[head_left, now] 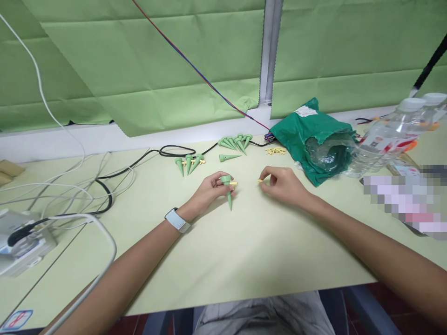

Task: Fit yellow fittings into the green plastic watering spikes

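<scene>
My left hand (208, 191) is closed around a green plastic watering spike (229, 201), held point down, with a small yellow valve (233, 183) sticking out of its side below the cap. To the right, and apart from it, my right hand (284, 186) pinches a small yellow piece (260, 181), mostly hidden by the fingertips. Beyond the left hand lie several green spikes with yellow valves (189, 164). A single spike (229, 158) rests on its side, near a bunch of further spikes (239, 141). A little pile of yellow valves (275, 151) lies behind my right hand.
A torn green plastic bag (296, 135) stands at the back right, beside clear plastic bottles (380, 132). Black and white cables (108, 195) run across the left side towards a power strip (24, 246). Green blinds (157, 65) hang behind the table (244, 260).
</scene>
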{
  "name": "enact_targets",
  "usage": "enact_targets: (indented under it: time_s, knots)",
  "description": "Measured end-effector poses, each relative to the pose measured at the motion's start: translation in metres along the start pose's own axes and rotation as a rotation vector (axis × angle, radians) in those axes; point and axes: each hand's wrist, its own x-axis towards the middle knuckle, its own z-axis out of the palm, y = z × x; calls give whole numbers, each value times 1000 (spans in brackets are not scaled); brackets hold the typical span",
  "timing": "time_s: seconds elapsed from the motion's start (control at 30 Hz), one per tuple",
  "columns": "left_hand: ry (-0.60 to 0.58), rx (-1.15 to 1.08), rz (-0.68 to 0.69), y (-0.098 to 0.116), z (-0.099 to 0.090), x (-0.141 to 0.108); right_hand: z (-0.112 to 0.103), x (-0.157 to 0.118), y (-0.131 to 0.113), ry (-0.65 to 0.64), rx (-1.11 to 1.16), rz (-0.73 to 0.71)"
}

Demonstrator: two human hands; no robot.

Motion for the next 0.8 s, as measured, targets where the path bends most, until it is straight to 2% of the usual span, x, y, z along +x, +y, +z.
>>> enact_targets:
  time_s: [0.1, 0.27, 0.37, 0.5, 0.8]
  knots:
    - [-32, -11, 6, 1, 12, -4, 11, -7, -21, -2, 224, -62]
    - [-12, -23, 11, 1, 29, -9, 17, -14, -33, 89, 231, -276]
    - [33, -24, 37, 0, 30, -9, 16, -14, -30, 133, 203, -280]
    - [61, -21, 38, -1, 27, -8, 15, -15, -28, 129, 200, -285]
    - [20, -14, 4, 6, 34, -11, 20, -18, -30, 50, 272, -331]
